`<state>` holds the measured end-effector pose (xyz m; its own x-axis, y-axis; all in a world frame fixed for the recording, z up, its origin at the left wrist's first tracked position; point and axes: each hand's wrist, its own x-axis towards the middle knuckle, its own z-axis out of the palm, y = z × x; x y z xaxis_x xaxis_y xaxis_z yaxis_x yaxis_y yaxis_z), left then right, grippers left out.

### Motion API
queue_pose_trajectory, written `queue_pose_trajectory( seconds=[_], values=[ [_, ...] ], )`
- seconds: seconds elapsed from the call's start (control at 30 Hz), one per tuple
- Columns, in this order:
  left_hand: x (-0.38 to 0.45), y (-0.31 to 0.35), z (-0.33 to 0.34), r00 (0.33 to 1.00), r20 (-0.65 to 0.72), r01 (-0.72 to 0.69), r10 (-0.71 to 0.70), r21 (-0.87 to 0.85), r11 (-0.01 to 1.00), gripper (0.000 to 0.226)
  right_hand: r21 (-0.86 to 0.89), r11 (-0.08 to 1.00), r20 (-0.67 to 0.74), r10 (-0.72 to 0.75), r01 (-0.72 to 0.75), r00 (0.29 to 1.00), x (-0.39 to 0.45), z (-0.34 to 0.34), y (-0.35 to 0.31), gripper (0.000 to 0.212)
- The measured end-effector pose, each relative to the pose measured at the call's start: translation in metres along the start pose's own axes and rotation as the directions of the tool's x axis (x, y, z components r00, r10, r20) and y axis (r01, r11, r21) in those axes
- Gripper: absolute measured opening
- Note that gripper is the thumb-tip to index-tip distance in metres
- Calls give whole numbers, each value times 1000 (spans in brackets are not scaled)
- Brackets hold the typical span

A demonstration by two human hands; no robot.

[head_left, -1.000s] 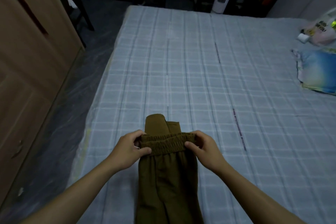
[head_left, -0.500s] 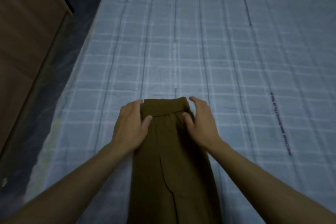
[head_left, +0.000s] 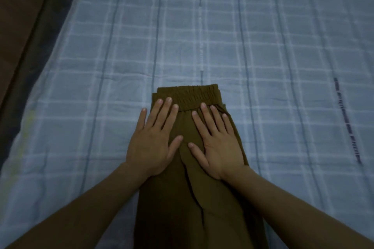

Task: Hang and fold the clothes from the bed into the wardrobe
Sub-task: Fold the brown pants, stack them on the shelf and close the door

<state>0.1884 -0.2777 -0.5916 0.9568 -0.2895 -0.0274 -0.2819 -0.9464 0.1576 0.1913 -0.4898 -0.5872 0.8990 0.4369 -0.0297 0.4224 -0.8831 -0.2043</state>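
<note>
A pair of olive-brown trousers (head_left: 194, 204) lies folded lengthwise on the bed (head_left: 222, 36), its elastic waistband pointing away from me. My left hand (head_left: 153, 139) lies flat on the left side of the fabric just below the waistband, fingers straight and spread, little finger over the sheet. My right hand (head_left: 217, 141) presses flat on the right side, fingers straight. The two thumbs nearly meet over the middle of the cloth. The lower part of the trousers runs out of the bottom of the frame between my forearms.
The bed wears a light blue checked sheet. A brown wooden wardrobe (head_left: 18, 26) stands at the far left, with a strip of dark floor (head_left: 8, 127) between it and the bed's left edge.
Both hands let go of the waistband they were gripping, laid it down on the sheet and now press flat on the trousers. The view tilted down and closer to the bed.
</note>
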Motion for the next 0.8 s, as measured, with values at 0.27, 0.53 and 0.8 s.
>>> queue_pose_trajectory(
  seconds=[0.27,0.53,0.8],
  values=[
    [-15,15,-31,992,93,90,-88,-25,996,71,23,999,133,35,-38,991,-7,-24,-8,71],
    [-141,74,-42,994,83,73,-64,-105,992,65,127,992,132,1,-18,991,-145,-40,-56,62],
    [-177,77,-16,983,169,77,-73,-16,997,68,-51,998,202,-18,29,979,-175,-11,-55,66]
  ],
)
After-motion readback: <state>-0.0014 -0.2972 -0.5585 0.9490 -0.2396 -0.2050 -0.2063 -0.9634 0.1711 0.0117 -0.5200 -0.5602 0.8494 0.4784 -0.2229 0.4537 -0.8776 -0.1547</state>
